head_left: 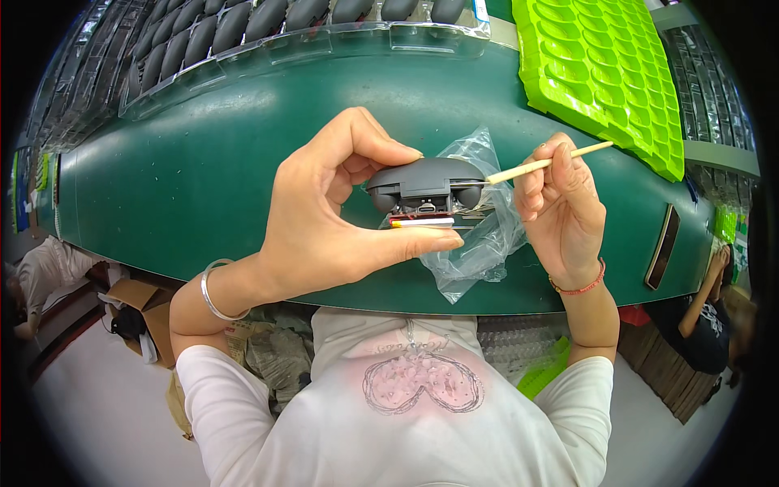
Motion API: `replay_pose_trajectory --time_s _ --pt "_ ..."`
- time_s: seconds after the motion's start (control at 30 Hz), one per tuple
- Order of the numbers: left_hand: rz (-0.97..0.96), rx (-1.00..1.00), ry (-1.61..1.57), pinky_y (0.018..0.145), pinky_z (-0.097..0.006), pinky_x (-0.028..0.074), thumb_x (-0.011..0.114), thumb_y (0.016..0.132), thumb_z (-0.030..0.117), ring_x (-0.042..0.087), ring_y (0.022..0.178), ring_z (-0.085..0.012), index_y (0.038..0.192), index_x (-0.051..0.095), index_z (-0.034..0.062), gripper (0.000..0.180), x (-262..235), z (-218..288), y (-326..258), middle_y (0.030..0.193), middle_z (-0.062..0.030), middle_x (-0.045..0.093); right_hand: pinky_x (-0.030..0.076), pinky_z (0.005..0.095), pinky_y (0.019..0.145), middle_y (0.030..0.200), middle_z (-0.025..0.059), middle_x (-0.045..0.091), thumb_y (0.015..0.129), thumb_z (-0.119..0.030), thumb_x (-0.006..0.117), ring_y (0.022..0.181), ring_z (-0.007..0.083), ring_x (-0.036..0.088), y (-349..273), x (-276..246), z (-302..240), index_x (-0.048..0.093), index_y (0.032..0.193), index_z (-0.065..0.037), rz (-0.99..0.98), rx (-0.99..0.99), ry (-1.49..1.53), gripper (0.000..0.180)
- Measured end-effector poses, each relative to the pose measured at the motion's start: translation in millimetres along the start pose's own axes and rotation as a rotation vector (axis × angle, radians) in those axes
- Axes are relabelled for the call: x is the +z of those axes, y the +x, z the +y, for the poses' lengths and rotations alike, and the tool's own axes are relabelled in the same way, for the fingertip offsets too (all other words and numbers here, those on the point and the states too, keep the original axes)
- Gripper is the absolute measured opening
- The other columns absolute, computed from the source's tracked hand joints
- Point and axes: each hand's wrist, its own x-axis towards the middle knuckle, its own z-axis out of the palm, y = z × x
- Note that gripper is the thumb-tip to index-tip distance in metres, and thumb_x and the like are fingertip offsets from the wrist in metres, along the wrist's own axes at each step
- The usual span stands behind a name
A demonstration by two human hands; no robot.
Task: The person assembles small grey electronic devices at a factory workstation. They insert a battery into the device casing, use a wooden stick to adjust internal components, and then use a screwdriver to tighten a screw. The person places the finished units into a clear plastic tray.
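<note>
While both forearms reach over the near edge of the green table point(203, 162): the elbows are bent at the two sides of the body, and the hands are raised above the surface, facing each other with a space between them.
Left-hand pose: the left hand point(312, 203) has its fingers curled on the upper side and its thumb stretched straight on the lower side, like a letter C.
Left-hand hold: it is clamped on a dark grey device point(426, 174), one fingertip on the top and the thumb under it.
Right-hand pose: the right hand point(564, 199) is lifted from the wrist, with the fingers folded inward.
Right-hand hold: thumb and fingers are pinched together on a slim wooden stick point(523, 170), held like a pen.
Stick tip: it points toward the left hand, at the right side of the device; whether it touches or is just beside, I cannot tell.
Device place: between the two hands, in the left one's grip; a small metal port shows in its front, and a flat white and red layer below.
Plastic bag: this transparent bag point(458, 272) lies on the table between the hands.
Wrists: a silver bangle point(208, 290) on the left, a red bracelet point(578, 281) on the right.
Beyond the left hand: a clear tray point(349, 38) carries rows of dark shells point(231, 26).
Beyond the right hand: a bright green tray point(560, 105) with rounded hollows.
Right of the right hand: a dark flat phone point(663, 246).
</note>
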Motion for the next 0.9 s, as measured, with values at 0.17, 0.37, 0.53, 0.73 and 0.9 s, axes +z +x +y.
replay_pose_trajectory --time_s 0.17,0.37,0.53,0.73,0.9 --pt "-0.01 0.025 0.007 0.079 -0.027 0.053 0.088 0.06 0.0 0.063 0.088 -0.0161 0.097 0.051 -0.0001 0.053 -1.4 3.1 0.4 0.092 -0.0085 0.054 0.048 0.0262 0.061 0.081 0.0133 0.063 0.102 -0.027 0.046 0.066 0.0146 0.058 -0.7 -0.2 0.5 0.057 0.104 -0.003 0.0 -0.008 0.016 0.026" --pt "-0.001 0.088 0.028 0.079 -0.027 0.052 0.089 0.06 -0.001 0.063 0.088 -0.016 0.097 0.051 0.0 0.053 -2.1 2.2 -0.2 0.093 -0.0086 0.053 0.049 0.0258 0.061 0.081 0.0135 0.064 0.102 -0.026 0.046 0.066 0.0149 0.059 -0.7 2.3 0.0 0.057 0.103 -0.002 -0.003 -0.029 0.001 0.026" --pt "-0.007 0.116 0.056 0.08 -0.028 0.052 0.089 0.06 -0.001 0.064 0.089 -0.0169 0.098 0.05 0.0001 0.054 -1.5 2.2 0.2 0.094 -0.0089 0.053 0.049 0.0259 0.06 0.082 0.0137 0.064 0.103 -0.025 0.045 0.066 0.015 0.06 -1.3 2.0 0.4 0.056 0.103 -0.002 -0.017 -0.028 -0.005 0.025" --pt "-0.014 0.096 0.078 0.08 -0.027 0.053 0.089 0.06 -0.001 0.065 0.088 -0.0172 0.098 0.05 0.0005 0.055 -1.5 2.2 0.1 0.093 -0.009 0.053 0.049 0.0254 0.061 0.082 0.0128 0.064 0.102 -0.027 0.046 0.066 0.0145 0.059 -2.1 3.0 1.4 0.056 0.103 -0.003 -0.003 -0.011 -0.027 0.026" --pt "-0.018 0.119 0.081 0.079 -0.027 0.053 0.089 0.06 0.0 0.065 0.088 -0.0167 0.098 0.05 0.0004 0.055 -1.6 1.3 1.5 0.094 -0.0092 0.054 0.048 0.0251 0.06 0.081 0.0117 0.063 0.102 -0.028 0.047 0.065 0.0136 0.058 -1.3 2.5 -0.6 0.057 0.102 -0.004 0.014 0.016 0.011 0.026"
